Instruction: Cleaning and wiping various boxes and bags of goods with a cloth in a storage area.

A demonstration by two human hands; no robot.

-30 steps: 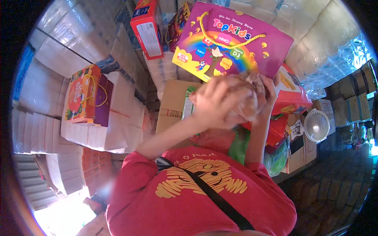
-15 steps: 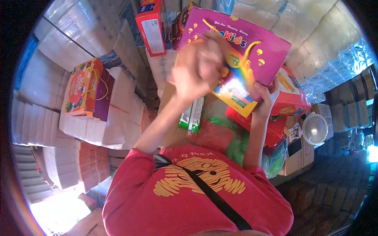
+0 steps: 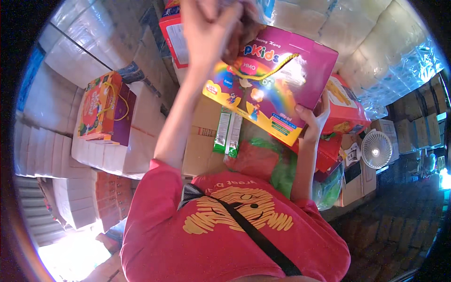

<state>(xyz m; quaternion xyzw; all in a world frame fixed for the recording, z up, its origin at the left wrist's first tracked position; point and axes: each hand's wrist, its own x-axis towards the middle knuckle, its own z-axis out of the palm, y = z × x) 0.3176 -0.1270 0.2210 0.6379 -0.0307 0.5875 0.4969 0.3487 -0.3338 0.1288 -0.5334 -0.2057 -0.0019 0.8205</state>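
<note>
A purple gift carton [image 3: 307, 63] with a rainbow print and a yellow lower band tilts in front of me. Its yellow rope handle [image 3: 270, 73] lies across the front. My right hand [image 3: 314, 120] grips the carton's lower right edge, thumb on the front. Above the carton's upper left part is my left hand [image 3: 211, 30], slightly blurred, with its fingers curled. Beside these fingers shows something brownish and dark [image 3: 243, 37] whose kind I cannot make out; it covers that corner of the carton.
Behind the carton stand a red box [image 3: 176, 42] at left and another red box [image 3: 345, 105] at right. A green-and-white packet [image 3: 229, 134] lies below on cardboard. An orange-and-purple gift carton [image 3: 101, 108] sits on wrapped white packs at left. A white fan [image 3: 376, 149] stands at right.
My left hand has moved up and away from the carton's middle, uncovering more of its front. The carton has shifted slightly down, and its rope handle now lies lower across the front.
</note>
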